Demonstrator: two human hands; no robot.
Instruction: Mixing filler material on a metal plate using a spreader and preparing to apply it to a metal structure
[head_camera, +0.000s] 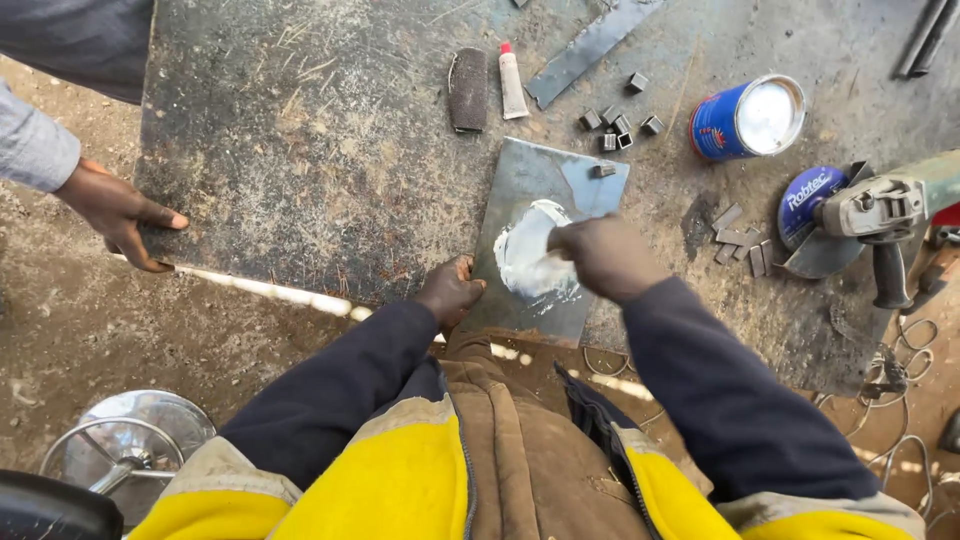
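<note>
A small grey steel plate (530, 180) lies on the metal workbench (320, 150) in front of me, smeared with white paste (520, 255). My left hand (450, 292) presses on the plate's near left edge. My right hand (600, 255) is closed over the paste, holding a small spreader I can barely see, its end blurred in the white smear. A tiny square metal piece (604, 170) rests on the plate's far corner.
An open blue tin (750, 118), its lid (808, 195), an angle grinder (880, 215), a paste tube (512, 82), a dark sanding block (467, 90), a flat steel bar (590, 45) and several small square tube offcuts (620, 125) lie around. Another person's hand (120, 215) grips the bench's left edge.
</note>
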